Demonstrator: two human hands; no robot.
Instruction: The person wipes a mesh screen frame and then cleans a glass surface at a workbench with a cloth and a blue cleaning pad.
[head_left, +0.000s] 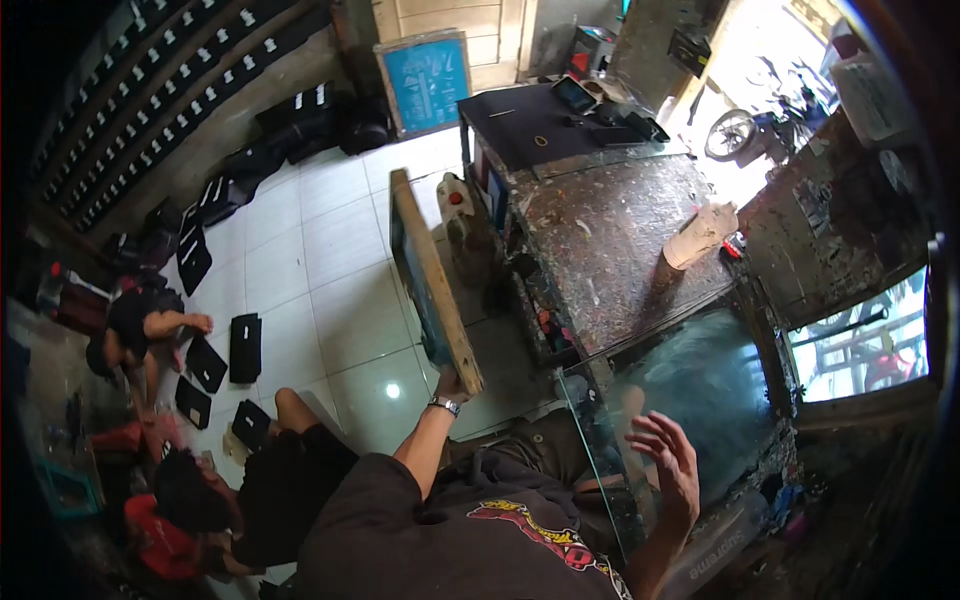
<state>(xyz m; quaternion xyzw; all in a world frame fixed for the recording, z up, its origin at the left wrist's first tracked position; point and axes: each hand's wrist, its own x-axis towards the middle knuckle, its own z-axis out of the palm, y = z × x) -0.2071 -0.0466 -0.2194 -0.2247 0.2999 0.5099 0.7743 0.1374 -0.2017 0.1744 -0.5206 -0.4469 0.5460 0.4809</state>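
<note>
My left hand (453, 386), a metal watch at its wrist, grips the lower end of a wood-framed screen (435, 285). The frame is held upright, seen nearly edge-on, over the tiled floor. My right hand (667, 448) is raised with its fingers spread and nothing in them. Below it lies a glass sheet (690, 390) with a whitish smear, set beside the paint-stained wooden bench (622, 240). Part of the glass is hidden behind my right hand and forearm.
A cloudy plastic bottle (699, 236) stands on the bench. A jerrycan with a red cap (459, 217) is on the floor beside it. Two people (292, 495) (139, 322) sit low at the left among black flat pieces (245, 349). A blue framed board (424, 84) leans by the door.
</note>
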